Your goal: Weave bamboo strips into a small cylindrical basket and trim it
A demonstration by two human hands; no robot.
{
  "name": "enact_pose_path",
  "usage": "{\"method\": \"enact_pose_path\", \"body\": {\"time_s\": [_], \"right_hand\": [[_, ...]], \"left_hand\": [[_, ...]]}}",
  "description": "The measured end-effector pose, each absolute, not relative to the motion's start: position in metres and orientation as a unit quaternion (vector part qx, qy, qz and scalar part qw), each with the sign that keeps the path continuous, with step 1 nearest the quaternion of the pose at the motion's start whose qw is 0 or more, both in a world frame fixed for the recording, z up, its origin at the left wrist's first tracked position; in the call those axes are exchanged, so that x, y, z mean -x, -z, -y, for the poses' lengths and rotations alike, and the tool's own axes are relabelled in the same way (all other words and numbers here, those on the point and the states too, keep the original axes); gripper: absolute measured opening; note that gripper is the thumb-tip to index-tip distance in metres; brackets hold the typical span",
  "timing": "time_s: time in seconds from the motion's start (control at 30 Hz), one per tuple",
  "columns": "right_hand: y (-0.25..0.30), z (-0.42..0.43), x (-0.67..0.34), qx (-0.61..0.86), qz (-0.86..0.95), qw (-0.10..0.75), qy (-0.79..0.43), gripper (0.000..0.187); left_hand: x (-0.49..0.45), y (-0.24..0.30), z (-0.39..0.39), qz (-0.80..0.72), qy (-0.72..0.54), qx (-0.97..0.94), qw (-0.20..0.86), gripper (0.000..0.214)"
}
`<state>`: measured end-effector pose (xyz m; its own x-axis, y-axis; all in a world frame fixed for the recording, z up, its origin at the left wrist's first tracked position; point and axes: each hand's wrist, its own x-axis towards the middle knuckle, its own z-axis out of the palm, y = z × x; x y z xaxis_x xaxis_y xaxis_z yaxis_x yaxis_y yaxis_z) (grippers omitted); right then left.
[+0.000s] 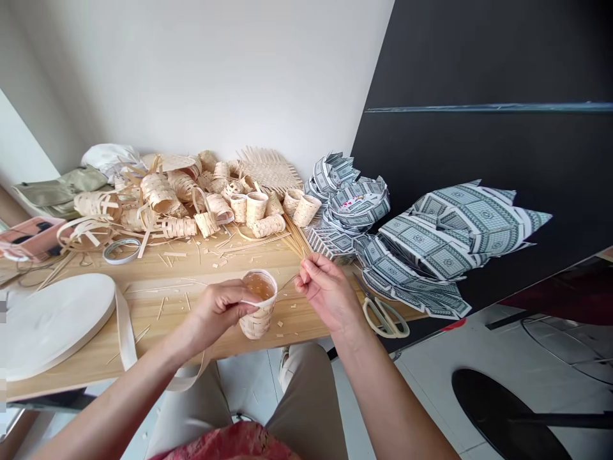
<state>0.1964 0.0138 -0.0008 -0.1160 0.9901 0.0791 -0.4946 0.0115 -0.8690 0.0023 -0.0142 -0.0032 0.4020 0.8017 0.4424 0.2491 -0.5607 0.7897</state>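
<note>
The left hand [224, 303] pinches the small woven cup [257, 325] by its rim [274, 295], the cup just to its right, mouth upward, long axis near upright. The right hand [320, 280], farther off, pinches a thin strand [288, 283] slanting down leftward toward the rim.

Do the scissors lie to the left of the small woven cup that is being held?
No, the scissors lie to the right of the small woven cup, which the left grip holds at its rim.
</note>
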Motion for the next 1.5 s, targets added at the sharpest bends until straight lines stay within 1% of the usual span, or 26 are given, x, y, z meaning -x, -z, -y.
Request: {"method": "enact_pose_path", "body": {"time_s": [0.13, 0.33, 0.47, 0.57, 0.67, 0.73, 0.8, 0.87, 0.93, 1.0, 1.1, 1.23, 1.3, 1.37, 1.5], "right_hand": [[0.003, -0.015, -0.201, 0.301, 0.402, 0.582, -0.639, 0.024], [0.001, -0.015, -0.209, 0.271, 0.372, 0.568, -0.682, 0.026], [0.001, -0.015, -0.217, 0.262, 0.342, 0.573, -0.697, 0.03], [0.001, -0.012, -0.223, 0.263, 0.377, 0.579, -0.674, 0.028], [-0.001, -0.003, -0.229, 0.304, 0.479, 0.571, -0.594, 0.016], [-0.003, 0.004, -0.234, 0.342, 0.561, 0.561, -0.504, 0.01], [-0.006, 0.011, -0.238, 0.363, 0.648, 0.548, -0.384, 0.014], [-0.008, 0.016, -0.243, 0.348, 0.729, 0.524, -0.269, 0.018], [-0.01, 0.017, -0.247, 0.312, 0.788, 0.492, -0.199, 0.023], [-0.012, 0.017, -0.25, 0.283, 0.824, 0.459, -0.176, 0.022], [-0.014, 0.014, -0.252, 0.255, 0.857, 0.413, -0.171, 0.016], [-0.011, 0.01, -0.252, 0.238, 0.875, 0.391, -0.154, 0.007], [-0.008, 0.008, -0.25, 0.226, 0.88, 0.392, -0.144, 0.012], [-0.005, 0.006, -0.248, 0.222, 0.88, 0.391, -0.15, 0.015], [-0.006, 0.005, -0.246, 0.246, 0.857, 0.412, -0.187, 0.014]], "left_hand": [[0.0, 0.003, 0.018, -0.334, -0.403, -0.818, 0.238, 0.018], [-0.003, 0.003, 0.022, -0.339, -0.383, -0.839, 0.185, 0.017], [-0.009, -0.001, 0.023, -0.349, -0.381, -0.835, 0.189, 0.017], [-0.017, -0.004, 0.024, -0.376, -0.37, -0.814, 0.242, 0.015], [-0.028, -0.005, 0.023, -0.412, -0.37, -0.756, 0.348, 0.011], [-0.035, -0.006, 0.024, -0.426, -0.379, -0.705, 0.421, 0.012], [-0.042, -0.007, 0.024, -0.424, -0.383, -0.673, 0.469, 0.013], [-0.048, -0.009, 0.026, -0.419, -0.375, -0.659, 0.499, 0.015], [-0.054, -0.011, 0.028, -0.414, -0.362, -0.653, 0.521, 0.018], [-0.058, -0.012, 0.03, -0.406, -0.352, -0.652, 0.535, 0.02], [-0.065, -0.011, 0.033, -0.39, -0.353, -0.65, 0.548, 0.02], [-0.07, -0.008, 0.037, -0.39, -0.384, -0.635, 0.545, 0.022], [-0.07, -0.007, 0.038, -0.401, -0.376, -0.646, 0.529, 0.019], [-0.067, -0.006, 0.038, -0.427, -0.371, -0.683, 0.463, 0.016], [-0.051, -0.006, 0.038, -0.497, -0.406, -0.741, 0.196, 0.023]]}}
